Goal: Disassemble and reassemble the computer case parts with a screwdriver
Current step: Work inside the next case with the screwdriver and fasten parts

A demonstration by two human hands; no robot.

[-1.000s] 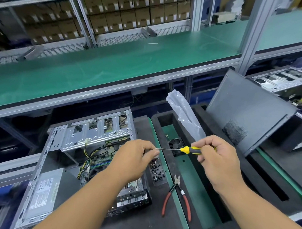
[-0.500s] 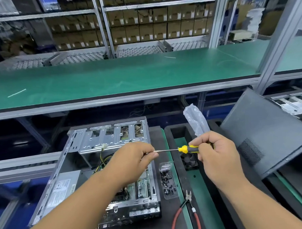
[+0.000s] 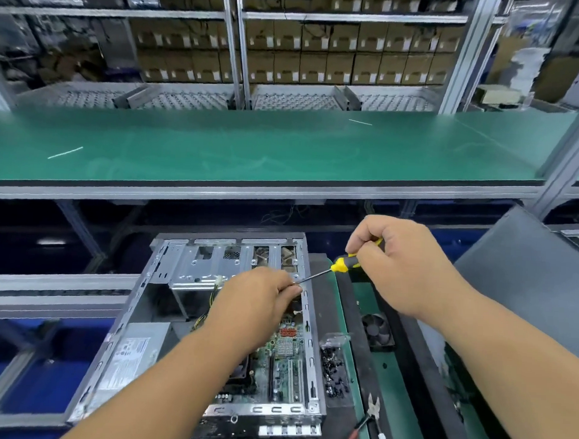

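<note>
Screwdriver [image 3: 337, 266] is the key item: yellow-and-black handle gripped in the right hand [image 3: 401, 266], fingers curled round it, shaft slanting down-left to the left hand [image 3: 262, 300]. Left fingertips pinch at the tip end; can't tell whether a screw sits between them. Both hands hover above the open computer case [image 3: 168, 280], which lies flat on the desk, long axis running away from the person.

Near edge: rear I/O end of the case, pliers [image 3: 369, 422] with red handles just right of it, clear bag of black screws [image 3: 333, 372] beside the case's right wall. Mid: motherboard [image 3: 286, 360] exposed, power supply [image 3: 129, 358] at left. Far end: drive cage [image 3: 221, 263], just beyond the left hand.

Judgement: left hand is nearer the work, steadying the tip; target is likely below it, by the right wall near the drive cage. Right wrist sits higher, ready to twist. Far: green shelf [image 3: 251, 145], then cartons.
</note>
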